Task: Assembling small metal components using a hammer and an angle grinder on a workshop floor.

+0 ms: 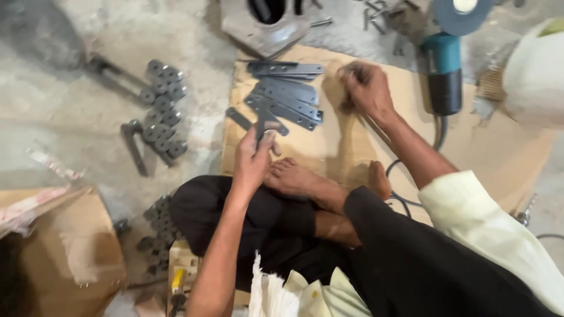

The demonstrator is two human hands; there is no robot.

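Observation:
My left hand [254, 157] grips a flat grey metal strip [262, 124] by one end, just above my bare foot [299, 179]. A pile of several similar drilled metal strips [286, 97] lies on a cardboard sheet [329, 147] in front of me. My right hand [367, 88] rests on the cardboard to the right of the pile, fingers curled; what it holds, if anything, is hidden. I sit cross-legged in dark trousers.
An angle grinder [443, 67] with a teal body lies at the upper right. Rows of short metal cylinders [163, 105] stand on the concrete floor at left. A cardboard box [59, 246] sits lower left, a metal plate with a hole [267, 23] at top.

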